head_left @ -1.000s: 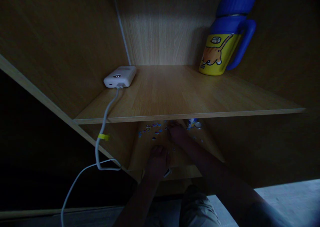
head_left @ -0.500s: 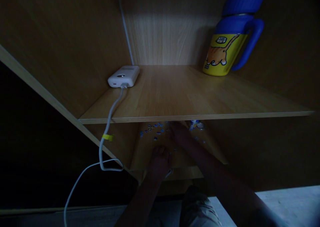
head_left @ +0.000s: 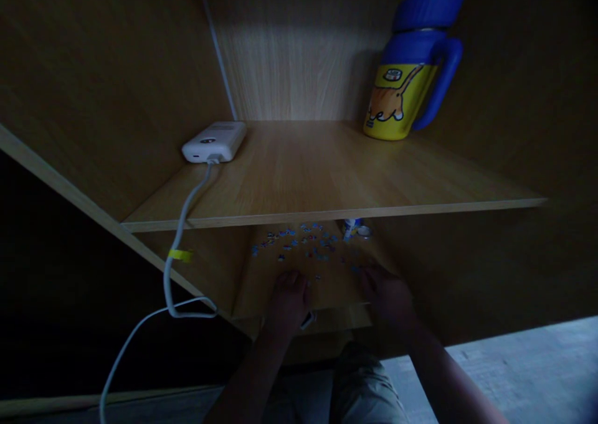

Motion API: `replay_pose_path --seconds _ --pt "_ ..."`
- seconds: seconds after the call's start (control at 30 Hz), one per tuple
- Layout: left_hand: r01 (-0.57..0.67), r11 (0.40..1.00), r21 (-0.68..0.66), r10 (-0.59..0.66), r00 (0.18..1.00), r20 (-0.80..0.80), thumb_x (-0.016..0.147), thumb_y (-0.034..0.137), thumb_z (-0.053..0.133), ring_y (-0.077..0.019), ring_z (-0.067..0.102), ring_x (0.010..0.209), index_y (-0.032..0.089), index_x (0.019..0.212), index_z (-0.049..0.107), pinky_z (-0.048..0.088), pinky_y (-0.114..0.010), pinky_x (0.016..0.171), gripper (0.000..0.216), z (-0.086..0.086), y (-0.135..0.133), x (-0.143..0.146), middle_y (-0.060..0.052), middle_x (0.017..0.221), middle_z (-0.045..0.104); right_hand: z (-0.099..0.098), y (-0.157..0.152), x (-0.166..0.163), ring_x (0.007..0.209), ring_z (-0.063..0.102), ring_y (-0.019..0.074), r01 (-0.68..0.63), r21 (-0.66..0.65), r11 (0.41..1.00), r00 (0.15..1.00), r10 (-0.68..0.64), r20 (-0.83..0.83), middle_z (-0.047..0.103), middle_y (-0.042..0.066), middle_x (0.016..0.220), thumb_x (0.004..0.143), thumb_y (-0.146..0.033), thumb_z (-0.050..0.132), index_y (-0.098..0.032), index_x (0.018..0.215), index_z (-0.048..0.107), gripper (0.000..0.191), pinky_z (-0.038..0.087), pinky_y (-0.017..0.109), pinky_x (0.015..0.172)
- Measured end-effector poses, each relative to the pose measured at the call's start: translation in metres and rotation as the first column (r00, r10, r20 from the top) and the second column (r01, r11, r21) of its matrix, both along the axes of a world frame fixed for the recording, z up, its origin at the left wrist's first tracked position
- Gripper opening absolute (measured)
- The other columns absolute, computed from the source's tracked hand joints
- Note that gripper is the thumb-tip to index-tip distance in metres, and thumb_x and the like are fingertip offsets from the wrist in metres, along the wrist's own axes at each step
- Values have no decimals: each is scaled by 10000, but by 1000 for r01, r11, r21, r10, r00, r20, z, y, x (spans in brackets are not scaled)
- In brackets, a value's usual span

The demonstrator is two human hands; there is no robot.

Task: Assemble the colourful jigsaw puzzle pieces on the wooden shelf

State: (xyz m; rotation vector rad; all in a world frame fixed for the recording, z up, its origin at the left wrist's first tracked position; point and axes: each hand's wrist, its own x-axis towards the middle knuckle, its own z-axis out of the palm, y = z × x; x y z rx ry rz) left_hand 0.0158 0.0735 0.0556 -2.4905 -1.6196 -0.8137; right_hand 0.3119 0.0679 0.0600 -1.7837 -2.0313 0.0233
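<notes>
On the dim lower shelf, several small, mostly bluish jigsaw puzzle pieces lie scattered. My left hand rests near the shelf's front edge with its fingers curled closed. Whatever it may hold is hidden. To the right, my right hand is low over the shelf, its fingers bent together beside a loose piece. Darkness keeps me from seeing anything between those fingertips. A single piece lies between the two hands.
A small blue and white can and a round metal lid are at the back right. On the upper shelf stand a white power bank and a blue-yellow handled bottle. A white cable hangs at left.
My right hand has drawn back from the rear pieces towards the front right, uncovering more pieces. My left hand stays near the front edge. The view has shifted slightly.
</notes>
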Motion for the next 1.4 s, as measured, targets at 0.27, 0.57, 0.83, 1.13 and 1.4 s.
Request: replay_pose_path --seconds 0.27,0.57,0.83,1.13,1.4 --pt "-26 999 26 26 999 -20 1016 125 610 -287 668 1028 201 949 679 588 -455 971 123 3 0 1 -87 1003 706 -6 6 1 702 748 211 121 -63 991 992 -118 50 833 96 879 1139 -474 386 -230 1013 816 510 417 299 634" --pt "-11 998 69 11 1000 6 1001 107 581 -277 669 963 201 920 695 593 -457 937 169 5 1 0 -86 954 710 4 3 -4 710 752 199 114 -129 985 988 -98 121 840 91 885 1144 -461 398 -238 1057 830 494 422 289 642" --pt "-27 995 98 26 1000 16 1012 137 595 -285 674 967 198 915 701 599 -470 953 156 -3 5 -1 -97 964 712 8 3 -6 715 750 206 121 -151 981 987 -102 126 842 99 897 1138 -472 401 -242 1044 841 505 397 296 641" --pt "-16 993 116 13 1000 25 995 128 591 -285 665 954 202 930 715 591 -463 933 158 2 3 -1 -95 954 708 14 2 -6 722 748 193 100 -159 982 991 -84 104 842 87 897 1152 -465 388 -245 1034 829 506 335 309 626" --pt "-5 990 138 6 1000 -5 1005 122 591 -280 659 946 202 919 717 583 -458 935 172 0 3 -1 -97 952 701 13 1 -6 691 721 186 128 -142 982 987 -111 116 835 85 886 1149 -464 410 -246 998 828 495 340 295 626"
